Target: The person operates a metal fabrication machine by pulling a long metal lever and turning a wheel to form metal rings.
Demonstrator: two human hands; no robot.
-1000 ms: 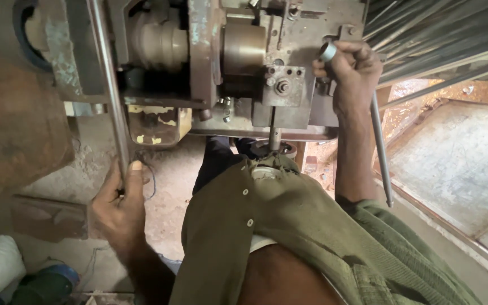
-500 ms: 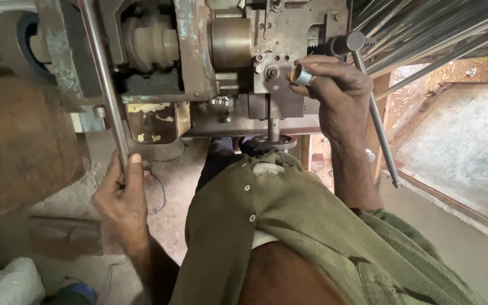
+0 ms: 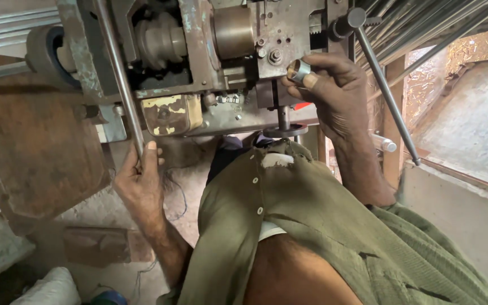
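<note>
My left hand grips the lower end of a long steel lever rod that slants up along the left side of the grey machine. My right hand is at the machine's front, pinching a short shiny metal ring between thumb and fingers, just above a small vertical spindle with a round foot. A second long handle rod with a dark knob slants down to the right of that hand, untouched.
A rusty brown metal guard fills the left. Bundled steel rods run across the top right. A concrete slab lies at the right, white sacks at bottom left. My olive shirt covers the lower middle.
My right hand has come off the right handle rod's knob and moved left and down to the machine front, now showing the metal ring. The left hand stays on its lever.
</note>
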